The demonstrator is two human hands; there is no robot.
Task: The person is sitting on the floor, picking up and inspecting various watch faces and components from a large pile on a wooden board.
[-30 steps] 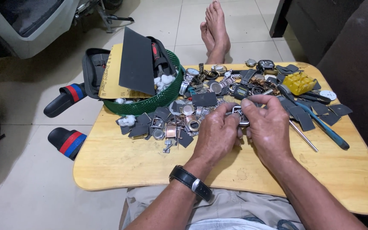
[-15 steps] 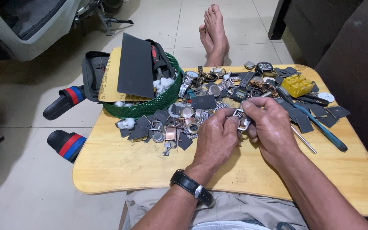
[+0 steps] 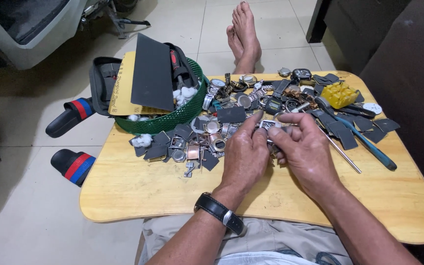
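Head view: my left hand (image 3: 245,156) and right hand (image 3: 304,147) pinch a small metal watch case (image 3: 268,124) between fingertips above the desk (image 3: 138,189), mid-inspection; next calls for a steady turn

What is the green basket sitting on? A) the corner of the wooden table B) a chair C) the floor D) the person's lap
A: the green basket rests on the far left corner of the wooden table, beside the pile of watch parts.
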